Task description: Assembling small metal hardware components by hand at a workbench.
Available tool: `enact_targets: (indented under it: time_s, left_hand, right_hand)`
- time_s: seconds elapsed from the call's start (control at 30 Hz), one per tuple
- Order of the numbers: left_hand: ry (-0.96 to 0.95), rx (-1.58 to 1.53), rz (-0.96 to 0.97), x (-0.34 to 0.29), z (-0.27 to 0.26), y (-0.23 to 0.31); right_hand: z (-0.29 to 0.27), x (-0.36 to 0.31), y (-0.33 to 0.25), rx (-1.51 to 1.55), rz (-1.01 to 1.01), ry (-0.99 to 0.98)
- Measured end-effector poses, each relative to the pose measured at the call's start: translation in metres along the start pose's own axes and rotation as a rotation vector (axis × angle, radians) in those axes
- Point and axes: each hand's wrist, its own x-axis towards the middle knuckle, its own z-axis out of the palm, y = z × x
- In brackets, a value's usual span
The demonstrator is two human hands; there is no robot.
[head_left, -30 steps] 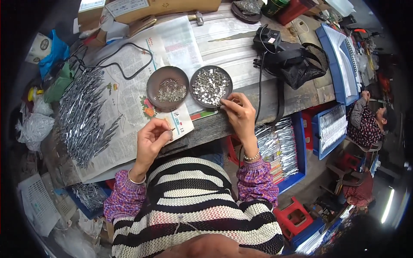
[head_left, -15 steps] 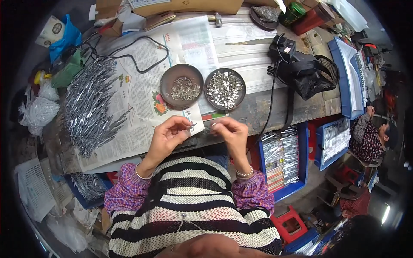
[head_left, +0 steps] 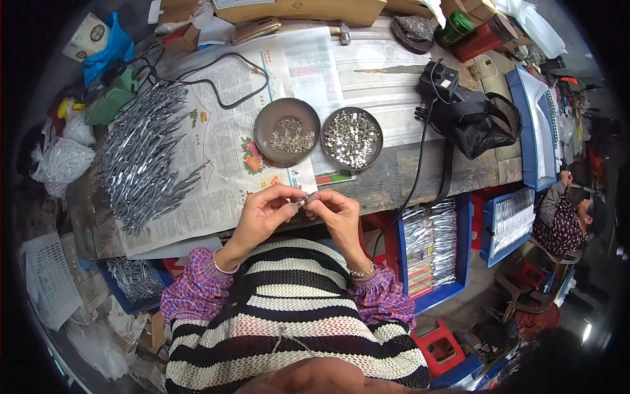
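My left hand (head_left: 266, 213) and my right hand (head_left: 335, 215) meet fingertip to fingertip over the table's near edge. Between the left thumb and forefinger is a small metal piece (head_left: 302, 202), mostly covered by fingers. The right thumb and forefinger are pinched against its end; whatever they hold is too small to make out. Just beyond stand two round dishes: a brown dish (head_left: 265, 152) with small thin metal parts (head_left: 291, 136), and a dark dish (head_left: 377, 161) full of small shiny metal pieces (head_left: 352, 139).
Long, slender metal pieces (head_left: 141, 161) lie heaped on newspaper (head_left: 226, 151) at the left. A black cable (head_left: 222, 102) loops behind them. A black mesh bag (head_left: 482, 125) lies at right. Blue trays (head_left: 464, 262) of metal pieces stand beside the table. Another person (head_left: 563, 217) sits far right.
My right hand has come leftward and now touches the left hand's fingertips; before, a gap lay between them. The view has shifted slightly.
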Motion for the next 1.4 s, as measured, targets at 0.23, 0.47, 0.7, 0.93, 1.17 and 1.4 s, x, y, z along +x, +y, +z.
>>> enact_targets:
  time_s: [0.23,0.47,0.7,0.93,1.17,1.4]
  left_hand:
    - [0.08,0.276,0.21,-0.001,0.006,-0.003]
    - [0.069,0.341,0.368,-0.003,0.005,-0.001]
    - [-0.048,-0.185,-0.069,-0.01,-0.001,-0.004]
    - [0.123,0.256,0.326,-0.01,0.011,-0.004]
    - [0.205,0.367,0.357,-0.013,0.006,0.003]
    - [0.177,0.286,0.307,-0.011,0.007,-0.002]
  right_hand:
    - [0.004,-0.005,-0.006,-0.17,-0.012,0.091]
    - [0.002,-0.01,0.009,-0.116,-0.063,0.123]
    - [0.004,-0.011,0.011,-0.096,-0.118,0.088]
    - [0.009,-0.013,0.0,-0.085,0.022,0.13]
    - [0.015,-0.008,-0.01,-0.027,0.145,0.056]
    - [0.011,-0.007,-0.001,0.054,0.113,0.015]
